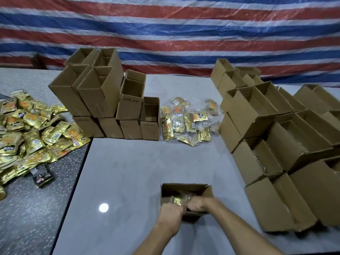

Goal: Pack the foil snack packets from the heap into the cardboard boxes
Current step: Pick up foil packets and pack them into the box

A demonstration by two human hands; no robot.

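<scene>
An open cardboard box (209, 192) stands on the light grey table in front of me, with gold foil packets (175, 200) inside it. Both hands reach into its near side. My left hand (170, 213) is curled at the box's near left edge, and my right hand (199, 202) is curled over the packets. Blur hides whether the fingers hold the packets or the box. A big heap of gold packets (31, 133) lies far left. A smaller pile in clear wrap (189, 120) lies at mid-table.
Empty open boxes are stacked at the back left (99, 96). More open boxes lie in rows along the right side (276, 144). A dark packet (41, 174) lies beside the heap on the dark speckled surface. A striped tarp hangs behind.
</scene>
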